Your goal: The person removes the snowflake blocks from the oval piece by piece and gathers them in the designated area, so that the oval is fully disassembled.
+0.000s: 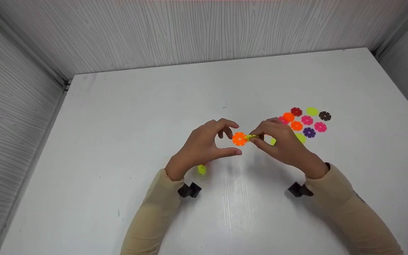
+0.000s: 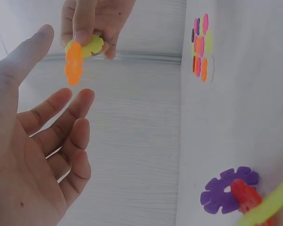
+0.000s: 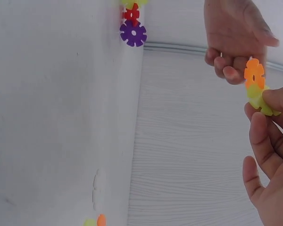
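Observation:
My right hand (image 1: 282, 140) pinches a yellow-green notched plastic disc (image 3: 257, 100) between thumb and fingers, above the table. Slotted into that disc is an orange notched disc (image 1: 239, 139), which points toward my left hand (image 1: 204, 145). The left hand's thumb and fingers are spread apart around the orange disc's far side; in the left wrist view (image 2: 52, 141) they stand clear of it and hold nothing. Beneath the left hand lies a joined piece of a purple disc (image 2: 221, 190), a red disc (image 3: 131, 14) and a yellow-green disc (image 1: 202, 169), mostly hidden from the head view.
On the white table (image 1: 136, 117), right of the hands, several loose discs lie in a group, among them a dark purple disc (image 1: 309, 132), a pink disc (image 1: 320, 127) and a brown disc (image 1: 325, 115). Wood-grain panels (image 1: 190, 32) stand around the table's back and sides.

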`<state>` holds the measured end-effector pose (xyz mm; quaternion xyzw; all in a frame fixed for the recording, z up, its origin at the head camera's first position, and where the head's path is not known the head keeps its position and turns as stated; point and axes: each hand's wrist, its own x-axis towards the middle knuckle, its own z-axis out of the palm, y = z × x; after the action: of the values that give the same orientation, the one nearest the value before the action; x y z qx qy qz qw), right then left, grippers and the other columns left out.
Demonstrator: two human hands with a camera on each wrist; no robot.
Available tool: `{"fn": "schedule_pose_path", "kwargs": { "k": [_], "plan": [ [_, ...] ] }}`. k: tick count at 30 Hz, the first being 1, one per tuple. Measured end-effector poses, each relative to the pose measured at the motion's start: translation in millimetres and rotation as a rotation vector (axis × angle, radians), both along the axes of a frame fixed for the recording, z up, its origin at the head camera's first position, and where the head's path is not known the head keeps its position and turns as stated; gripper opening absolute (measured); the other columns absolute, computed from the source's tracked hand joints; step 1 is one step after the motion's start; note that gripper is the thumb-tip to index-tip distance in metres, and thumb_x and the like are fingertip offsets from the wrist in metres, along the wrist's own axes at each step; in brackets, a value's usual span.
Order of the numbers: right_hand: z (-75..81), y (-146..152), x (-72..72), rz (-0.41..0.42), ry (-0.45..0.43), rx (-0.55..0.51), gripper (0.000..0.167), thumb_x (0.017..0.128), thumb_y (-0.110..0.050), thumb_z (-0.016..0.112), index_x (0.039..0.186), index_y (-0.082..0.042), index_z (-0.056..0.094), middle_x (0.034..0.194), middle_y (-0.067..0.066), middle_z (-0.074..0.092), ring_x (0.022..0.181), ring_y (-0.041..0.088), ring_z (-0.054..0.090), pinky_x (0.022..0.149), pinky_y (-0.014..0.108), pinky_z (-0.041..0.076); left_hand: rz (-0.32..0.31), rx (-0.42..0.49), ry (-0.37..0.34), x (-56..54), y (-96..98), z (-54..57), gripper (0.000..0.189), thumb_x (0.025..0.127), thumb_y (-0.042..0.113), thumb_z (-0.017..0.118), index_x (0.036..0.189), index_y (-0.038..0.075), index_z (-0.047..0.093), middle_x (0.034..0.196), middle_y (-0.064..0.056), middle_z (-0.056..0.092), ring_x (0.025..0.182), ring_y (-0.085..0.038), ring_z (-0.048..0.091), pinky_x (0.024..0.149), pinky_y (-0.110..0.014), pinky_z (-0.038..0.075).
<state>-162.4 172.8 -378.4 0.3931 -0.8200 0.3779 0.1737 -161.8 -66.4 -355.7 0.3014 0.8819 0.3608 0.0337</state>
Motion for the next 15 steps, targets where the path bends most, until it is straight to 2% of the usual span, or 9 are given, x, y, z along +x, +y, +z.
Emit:
{"fn": "schedule_pose_path", "kwargs": {
  "k": [8,15],
  "plan": [
    [-0.3,-5.0,4.6,0.036,-0.006,0.012,0.015,0.078,-0.003,0.077,0.09,-0.004,0.068,0.079,0.004,0.066,0.076,0.015,0.058,0.084,0.027,0.044,-0.039,-0.057,0.14,3.1,6.5,-3.1,0.049,0.08,0.044,0.075,0.117,0.014,0.064,0.099,-0.001,0.069,0.084,-0.017,0.056,0.072,-0.027,0.046],
    [-0.7,-6.2,5.5,0.019,-0.011,0.033,0.015,0.078,-0.003,0.077,0.09,-0.005,0.068,0.079,0.004,0.066,0.079,0.016,0.056,0.078,0.027,0.046,-0.073,-0.048,0.164,0.3,6.1,-5.4,0.037,0.083,0.036,0.075,0.11,0.012,0.068,0.096,0.0,0.072,0.081,-0.016,0.058,0.071,-0.026,0.043]
  ]
}}
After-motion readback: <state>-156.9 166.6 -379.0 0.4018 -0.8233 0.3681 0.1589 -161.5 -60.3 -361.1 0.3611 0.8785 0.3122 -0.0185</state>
